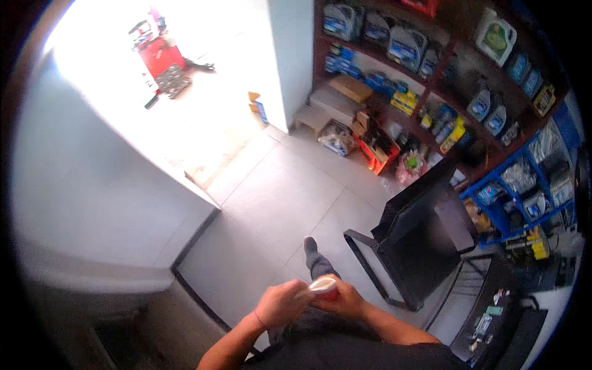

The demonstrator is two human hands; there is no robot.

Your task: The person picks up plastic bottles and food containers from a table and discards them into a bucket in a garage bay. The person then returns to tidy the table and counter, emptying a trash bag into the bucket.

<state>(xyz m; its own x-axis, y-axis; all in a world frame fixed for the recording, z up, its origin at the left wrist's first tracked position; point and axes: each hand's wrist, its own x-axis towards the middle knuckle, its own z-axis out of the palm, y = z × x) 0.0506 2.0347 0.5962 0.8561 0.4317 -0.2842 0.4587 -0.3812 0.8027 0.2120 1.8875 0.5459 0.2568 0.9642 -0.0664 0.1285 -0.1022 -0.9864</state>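
Observation:
In front of my body, a small round container [323,285] with a pale top and a reddish side is gripped in my right hand [345,302]. The fingers of that hand wrap around its side. My left hand [282,302], with a thin red band at the wrist, is up against the container's left edge. Its fingers are smeared by motion, so whether they pinch anything cannot be made out. What the container holds is too blurred to tell. Below the hands, one of my dark shoes [311,245] is on the grey tiled floor [277,179].
A black chair [425,240] stands close on my right, beside a dark desk [487,333] with small items. Shelves of jugs [407,46] and a blue rack [524,185] line the right. A red box [377,154] sits below. Through the bright doorway stands a red tool cart [161,58].

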